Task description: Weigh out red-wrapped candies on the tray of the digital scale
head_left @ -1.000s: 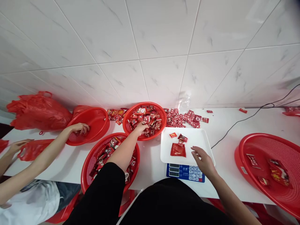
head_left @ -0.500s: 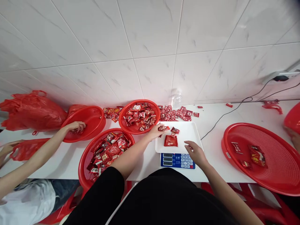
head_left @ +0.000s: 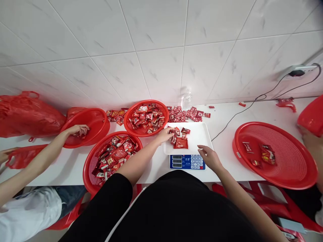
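Observation:
My left hand is over the left side of a white scale tray, fingers closed on a small red snack packet. Beside those fingertips, a larger red packet and a few small red packets lie on the tray. My right hand hovers at the tray's front right edge, thumb and fingers apart, holding nothing. Below the tray shows the scale's blue keypad panel.
Red baskets of packets stand at the left and back; a larger red basket is right. A co-worker's hand reaches into a red basin. Loose packets line the wall. A black cable crosses the table.
My left hand has lowered the packets it held onto the tray's left part, near the larger packet. My right hand stays at the tray's edge. The view has shifted slightly.

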The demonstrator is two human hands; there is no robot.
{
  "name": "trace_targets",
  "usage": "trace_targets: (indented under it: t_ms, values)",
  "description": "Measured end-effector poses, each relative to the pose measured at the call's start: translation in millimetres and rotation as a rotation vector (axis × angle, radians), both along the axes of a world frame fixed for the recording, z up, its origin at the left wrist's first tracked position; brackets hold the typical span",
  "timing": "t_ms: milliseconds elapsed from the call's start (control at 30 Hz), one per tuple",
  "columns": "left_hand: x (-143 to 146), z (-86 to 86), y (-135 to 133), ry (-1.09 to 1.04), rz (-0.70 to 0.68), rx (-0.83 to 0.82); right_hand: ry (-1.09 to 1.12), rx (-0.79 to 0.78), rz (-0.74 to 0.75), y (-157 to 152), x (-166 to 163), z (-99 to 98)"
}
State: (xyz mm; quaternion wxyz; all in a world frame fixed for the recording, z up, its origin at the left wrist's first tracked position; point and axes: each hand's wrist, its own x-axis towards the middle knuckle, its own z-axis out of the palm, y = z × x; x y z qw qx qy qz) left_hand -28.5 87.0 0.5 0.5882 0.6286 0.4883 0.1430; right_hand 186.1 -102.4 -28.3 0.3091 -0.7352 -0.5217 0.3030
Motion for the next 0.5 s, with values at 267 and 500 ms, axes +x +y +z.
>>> trace_targets:
  t_ms: [267, 500]
  values:
    - [3.3, 19.8, -15.0, -0.03, 0.061, 0.094, 0.017, 0.007, 0.01, -1.5, -0.5, 0.5]
    - [-15.6, 23.0, -33.7, -0.204, 0.189, -0.017, 0.015, 0.02, -0.008, -3.7, -1.8, 5.7]
